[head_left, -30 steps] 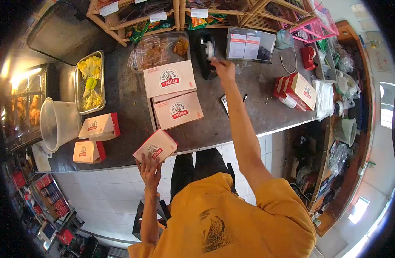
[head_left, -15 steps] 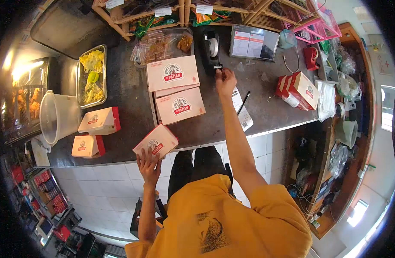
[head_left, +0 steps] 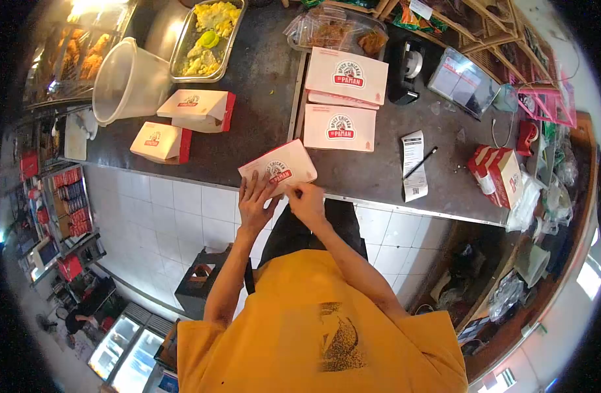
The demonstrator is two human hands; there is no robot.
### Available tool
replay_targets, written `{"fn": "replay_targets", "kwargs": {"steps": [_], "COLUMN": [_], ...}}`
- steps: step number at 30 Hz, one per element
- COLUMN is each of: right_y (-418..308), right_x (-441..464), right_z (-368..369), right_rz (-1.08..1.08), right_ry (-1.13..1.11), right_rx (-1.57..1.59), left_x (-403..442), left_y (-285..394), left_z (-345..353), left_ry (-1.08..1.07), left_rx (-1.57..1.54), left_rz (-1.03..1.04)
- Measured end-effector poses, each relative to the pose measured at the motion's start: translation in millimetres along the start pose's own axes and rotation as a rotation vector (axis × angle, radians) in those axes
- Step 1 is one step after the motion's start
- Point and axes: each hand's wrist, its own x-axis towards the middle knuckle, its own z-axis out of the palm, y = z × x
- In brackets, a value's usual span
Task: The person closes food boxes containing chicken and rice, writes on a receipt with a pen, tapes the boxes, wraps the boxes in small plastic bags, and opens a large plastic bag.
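A cream and red takeaway chicken box (head_left: 284, 165) sits tilted at the counter's front edge. My left hand (head_left: 256, 200) holds it from the near left, fingers laid across its lid and the thumb at its near side. At the box's near right corner, my right hand (head_left: 305, 202) is closed in a pinch; whatever lies between the fingertips is too small to make out. Flat stacked boxes (head_left: 340, 128) lie just beyond. A black tape dispenser (head_left: 405, 69) stands farther back to the right.
Two folded boxes (head_left: 194, 108) (head_left: 158, 141) stand left, near a clear plastic tub (head_left: 127, 82) and a tray of yellow food (head_left: 209, 46). On the right lie a receipt (head_left: 414, 167), a pen (head_left: 421, 162), more red boxes (head_left: 500, 173) and a tablet (head_left: 463, 82).
My right hand has come from the tape dispenser to the box's near right corner. My left hand stays on the box. The head view has shifted, turning the counter within the picture.
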Motion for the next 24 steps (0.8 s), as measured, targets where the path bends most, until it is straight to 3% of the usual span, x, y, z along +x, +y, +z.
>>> {"fn": "replay_targets", "kwargs": {"steps": [5, 7, 9, 11, 13, 16, 17, 18, 19, 21, 24], "right_y": [2, 17, 27, 38, 30, 83, 93, 54, 76, 10, -68], "right_x": [-13, -22, -24, -10, -2, 7, 13, 15, 26, 27, 33], "right_z": [13, 15, 6, 10, 16, 28, 33, 18, 15, -29, -43], "right_rz": [-0.001, 0.092, 0.333, 0.177, -0.165, -0.006, -0.275, -0.102, -0.332, -0.272, -0.243], "right_ry": [0.072, 0.012, -0.113, -0.093, 0.029, -0.226, -0.08, -0.154, -0.167, -0.323, -0.434], "right_rx": [-0.044, 0.096, 0.227, 0.081, -0.135, -0.283, -0.191, -0.229, -0.155, -0.552, -0.767], "left_x": [0, -1, -1, -8, -5, -11, -19, -12, -16, -20, -28], "left_y": [3, 3, 2, -4, -3, -4, -19, -15, -10, -9, -6], "left_z": [0, 0, -1, 7, 7, 16, 37, 27, 26, 27, 9], "left_ry": [0.004, 0.011, 0.008, 0.003, 0.072, 0.166, 0.053, 0.069, 0.14, 0.047, 0.06], "left_rx": [-0.019, -0.03, -0.045, -0.09, -0.213, -0.199, -0.186, -0.134, -0.035, -0.055, -0.172], "left_rz": [-0.027, -0.043, -0.061, -0.072, -0.071, -0.061, -0.009, -0.055, -0.018, -0.062, -0.106]}}
